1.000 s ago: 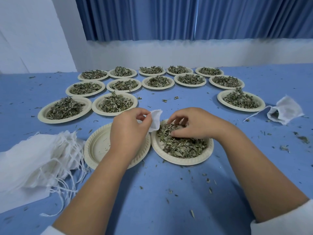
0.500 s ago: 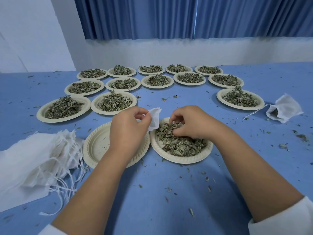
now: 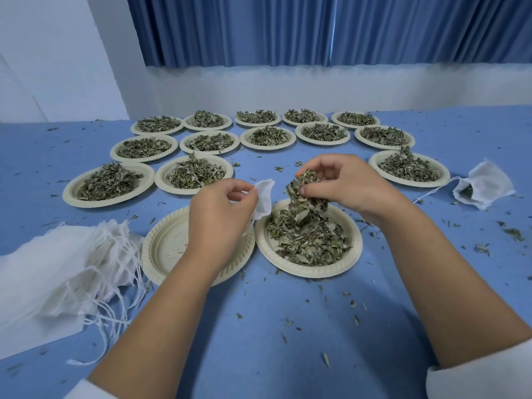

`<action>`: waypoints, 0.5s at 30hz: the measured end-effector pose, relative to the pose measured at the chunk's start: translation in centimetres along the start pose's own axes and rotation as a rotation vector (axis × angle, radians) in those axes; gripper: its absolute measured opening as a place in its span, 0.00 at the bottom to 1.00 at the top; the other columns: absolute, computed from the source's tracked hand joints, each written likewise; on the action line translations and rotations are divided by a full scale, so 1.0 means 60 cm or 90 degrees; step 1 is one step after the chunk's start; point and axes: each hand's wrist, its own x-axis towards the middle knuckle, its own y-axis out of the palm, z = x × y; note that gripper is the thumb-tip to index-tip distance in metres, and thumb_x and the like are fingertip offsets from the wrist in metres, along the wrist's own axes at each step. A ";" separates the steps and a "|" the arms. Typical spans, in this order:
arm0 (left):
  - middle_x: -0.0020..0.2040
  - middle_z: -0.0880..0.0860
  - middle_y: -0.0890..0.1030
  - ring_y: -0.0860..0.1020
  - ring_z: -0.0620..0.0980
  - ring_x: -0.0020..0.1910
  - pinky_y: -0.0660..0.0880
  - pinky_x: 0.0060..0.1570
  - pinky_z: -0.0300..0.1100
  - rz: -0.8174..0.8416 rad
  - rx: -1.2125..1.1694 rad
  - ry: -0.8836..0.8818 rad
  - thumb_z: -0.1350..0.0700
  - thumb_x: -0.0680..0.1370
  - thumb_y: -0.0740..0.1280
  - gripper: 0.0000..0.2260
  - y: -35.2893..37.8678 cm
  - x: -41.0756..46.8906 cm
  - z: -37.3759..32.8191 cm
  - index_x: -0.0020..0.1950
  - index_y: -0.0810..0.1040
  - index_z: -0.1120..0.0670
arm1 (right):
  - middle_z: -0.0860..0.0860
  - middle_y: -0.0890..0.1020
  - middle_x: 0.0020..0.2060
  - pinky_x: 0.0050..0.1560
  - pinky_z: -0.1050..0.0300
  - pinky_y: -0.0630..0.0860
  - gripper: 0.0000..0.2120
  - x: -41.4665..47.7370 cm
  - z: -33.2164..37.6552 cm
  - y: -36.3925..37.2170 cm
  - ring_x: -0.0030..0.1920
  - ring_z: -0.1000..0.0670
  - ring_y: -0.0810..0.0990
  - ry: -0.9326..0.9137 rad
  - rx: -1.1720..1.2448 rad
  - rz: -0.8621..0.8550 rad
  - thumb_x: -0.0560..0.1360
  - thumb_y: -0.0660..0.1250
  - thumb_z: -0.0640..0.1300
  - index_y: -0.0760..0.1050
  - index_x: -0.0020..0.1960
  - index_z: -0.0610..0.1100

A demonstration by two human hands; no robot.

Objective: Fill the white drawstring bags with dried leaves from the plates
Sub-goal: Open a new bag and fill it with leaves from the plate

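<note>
My left hand (image 3: 220, 210) pinches a small white drawstring bag (image 3: 264, 198) above the gap between two near plates. My right hand (image 3: 344, 184) grips a clump of dried leaves (image 3: 305, 192), lifted just above the near plate of leaves (image 3: 354, 246); some leaves trail down to the pile. The clump hangs right beside the bag. An emptied plate (image 3: 164, 249) lies under my left wrist. A pile of unfilled white bags (image 3: 63, 272) with loose strings lies at the left. One filled bag (image 3: 486, 187) rests at the right.
Several more plates of dried leaves (image 3: 267, 138) stand in rows further back on the blue table (image 3: 273, 341). Leaf crumbs are scattered across the cloth. A white wall and blue curtain (image 3: 316, 30) close off the far side.
My right hand has risen from the pile in the near plate, lifting a clump of leaves toward the bag. My left hand holds the bag in about the same spot.
</note>
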 end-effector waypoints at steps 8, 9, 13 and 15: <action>0.30 0.38 0.80 0.76 0.34 0.30 0.70 0.30 0.25 0.035 -0.063 -0.022 0.53 0.75 0.72 0.05 0.007 -0.001 -0.006 0.40 0.82 0.43 | 0.51 0.84 0.34 0.34 0.63 0.78 0.10 -0.002 0.014 0.001 0.34 0.54 0.82 0.065 0.267 -0.011 0.72 0.71 0.31 0.81 0.44 0.45; 0.31 0.38 0.80 0.77 0.34 0.30 0.70 0.31 0.25 0.042 -0.068 -0.023 0.53 0.75 0.72 0.07 0.010 -0.001 -0.008 0.39 0.82 0.42 | 0.50 0.84 0.34 0.33 0.62 0.78 0.10 -0.001 0.014 0.003 0.33 0.53 0.82 0.074 0.305 -0.003 0.73 0.70 0.31 0.81 0.43 0.45; 0.32 0.41 0.83 0.78 0.36 0.31 0.75 0.39 0.36 0.063 -0.100 -0.040 0.55 0.74 0.73 0.10 0.021 -0.003 -0.011 0.34 0.82 0.43 | 0.48 0.84 0.36 0.36 0.61 0.80 0.09 0.002 0.011 0.016 0.34 0.53 0.82 0.104 0.379 0.069 0.73 0.69 0.31 0.81 0.44 0.45; 0.32 0.43 0.83 0.78 0.38 0.31 0.74 0.39 0.39 0.069 -0.115 -0.059 0.56 0.74 0.72 0.10 0.024 -0.002 -0.011 0.33 0.83 0.45 | 0.48 0.85 0.36 0.37 0.61 0.79 0.09 0.003 0.007 0.021 0.35 0.53 0.82 0.119 0.362 0.102 0.73 0.69 0.32 0.81 0.45 0.45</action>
